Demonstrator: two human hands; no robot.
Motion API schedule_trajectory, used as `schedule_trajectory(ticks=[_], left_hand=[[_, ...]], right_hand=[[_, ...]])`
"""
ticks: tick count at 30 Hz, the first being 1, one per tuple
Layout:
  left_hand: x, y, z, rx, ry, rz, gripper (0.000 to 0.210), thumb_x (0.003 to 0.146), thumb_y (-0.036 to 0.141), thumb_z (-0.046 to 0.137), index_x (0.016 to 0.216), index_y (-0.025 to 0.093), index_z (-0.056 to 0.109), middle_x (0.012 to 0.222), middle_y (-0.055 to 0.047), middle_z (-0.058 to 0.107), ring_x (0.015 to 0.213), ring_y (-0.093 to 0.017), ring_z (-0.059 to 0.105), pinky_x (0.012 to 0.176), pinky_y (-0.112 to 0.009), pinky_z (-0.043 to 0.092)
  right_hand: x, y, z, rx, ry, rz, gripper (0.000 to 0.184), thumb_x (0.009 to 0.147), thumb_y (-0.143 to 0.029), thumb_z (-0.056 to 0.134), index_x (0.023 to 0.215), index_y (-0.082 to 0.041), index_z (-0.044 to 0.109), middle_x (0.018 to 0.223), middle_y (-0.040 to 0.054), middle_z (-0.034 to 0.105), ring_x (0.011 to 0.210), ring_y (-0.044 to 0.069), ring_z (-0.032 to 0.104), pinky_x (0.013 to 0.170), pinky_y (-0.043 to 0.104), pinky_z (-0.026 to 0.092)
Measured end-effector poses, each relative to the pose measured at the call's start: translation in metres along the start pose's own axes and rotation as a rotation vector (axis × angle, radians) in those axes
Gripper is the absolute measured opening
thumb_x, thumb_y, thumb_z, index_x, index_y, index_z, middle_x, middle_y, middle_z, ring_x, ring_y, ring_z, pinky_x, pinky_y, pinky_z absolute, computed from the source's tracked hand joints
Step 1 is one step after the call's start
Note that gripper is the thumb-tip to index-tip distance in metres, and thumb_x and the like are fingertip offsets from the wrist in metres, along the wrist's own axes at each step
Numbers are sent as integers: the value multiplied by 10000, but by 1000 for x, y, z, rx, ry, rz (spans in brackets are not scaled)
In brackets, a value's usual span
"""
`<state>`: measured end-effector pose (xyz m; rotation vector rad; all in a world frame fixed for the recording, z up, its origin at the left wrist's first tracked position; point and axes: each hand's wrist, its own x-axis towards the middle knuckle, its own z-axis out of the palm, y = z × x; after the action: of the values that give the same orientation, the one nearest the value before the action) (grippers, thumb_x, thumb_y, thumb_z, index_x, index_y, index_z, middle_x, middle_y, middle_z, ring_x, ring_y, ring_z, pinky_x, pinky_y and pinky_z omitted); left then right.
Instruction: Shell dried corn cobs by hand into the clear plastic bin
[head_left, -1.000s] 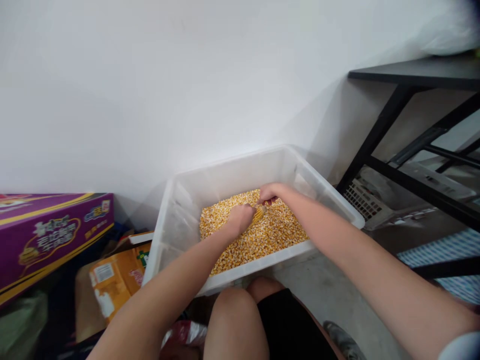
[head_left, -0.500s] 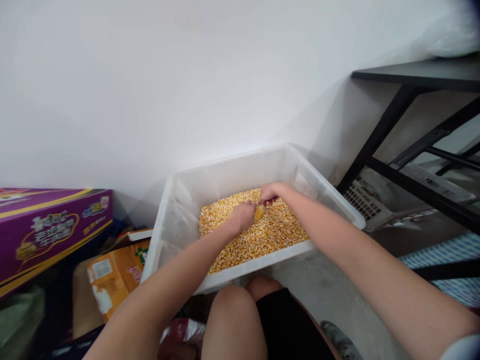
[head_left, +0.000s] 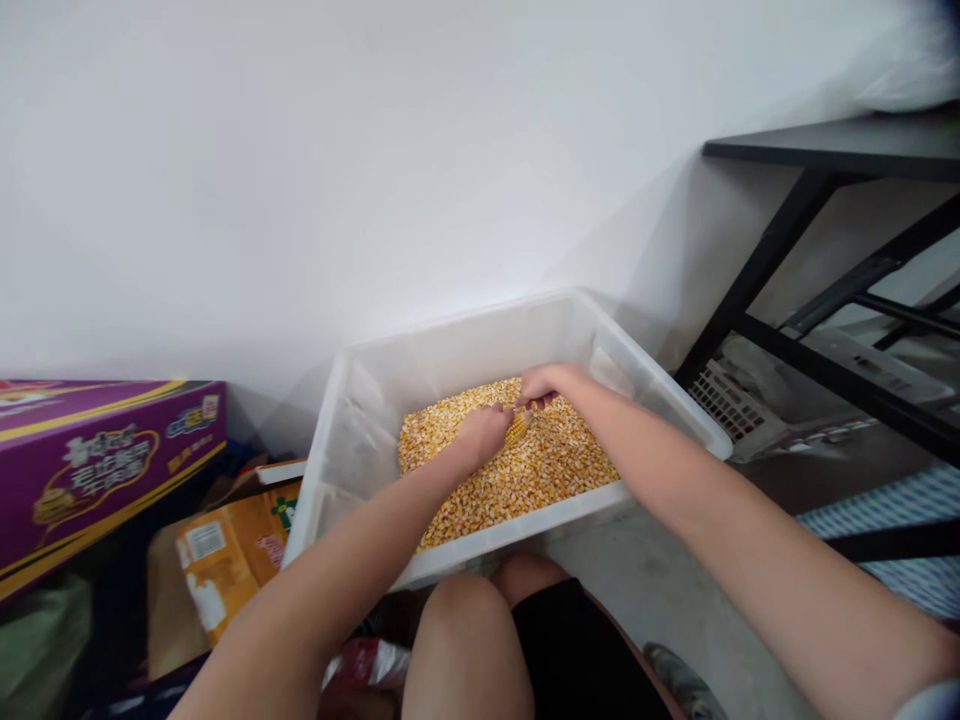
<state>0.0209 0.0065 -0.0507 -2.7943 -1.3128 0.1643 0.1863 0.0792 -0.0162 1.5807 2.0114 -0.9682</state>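
Note:
Loose yellow corn kernels cover the bottom of a translucent white plastic bin. Over them, my left hand is closed around a corn cob, whose yellow rows show beside the fingers. My right hand comes in from the right with curled fingers meeting the cob's upper end, close to the left fingertips. Part of the cob is hidden by both hands.
A purple carton and a torn orange carton lie left of the bin. To the right stands a black-framed table with a white basket beneath. A white wall rises behind; my knees are in front.
Both hands stay nearly in place at the cob. A little more of its yellow surface shows beside the left fingers.

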Motion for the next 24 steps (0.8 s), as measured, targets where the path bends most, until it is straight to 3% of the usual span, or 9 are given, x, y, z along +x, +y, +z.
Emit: schedule_trajectory(ticks=[6, 18, 24], left_hand=[[0, 2, -1, 28, 9, -3, 260, 897, 207, 341, 1061, 162, 537, 986, -112, 571, 901, -240, 568, 713, -331, 457], [1, 2, -1, -44, 56, -62, 332, 916, 304, 301, 957, 192, 611, 908, -92, 621, 817, -221, 598, 684, -317, 444], [3, -7, -6, -195, 19, -71, 242, 797, 256, 465, 899, 239, 684, 915, -52, 671, 827, -198, 606, 715, -277, 423]], right_hand=[[1, -1, 3, -13, -29, 9, 324, 769, -401, 564, 837, -98, 657, 650, 29, 565, 480, 82, 442, 507, 229, 378], [-2, 1, 0, -15, -34, 79, 286, 796, -377, 564, 809, -99, 627, 646, 28, 555, 509, 98, 461, 526, 235, 383], [1, 0, 4, -11, -64, 34, 292, 770, -374, 588, 852, -102, 654, 621, 21, 550, 499, 90, 446, 527, 226, 377]])
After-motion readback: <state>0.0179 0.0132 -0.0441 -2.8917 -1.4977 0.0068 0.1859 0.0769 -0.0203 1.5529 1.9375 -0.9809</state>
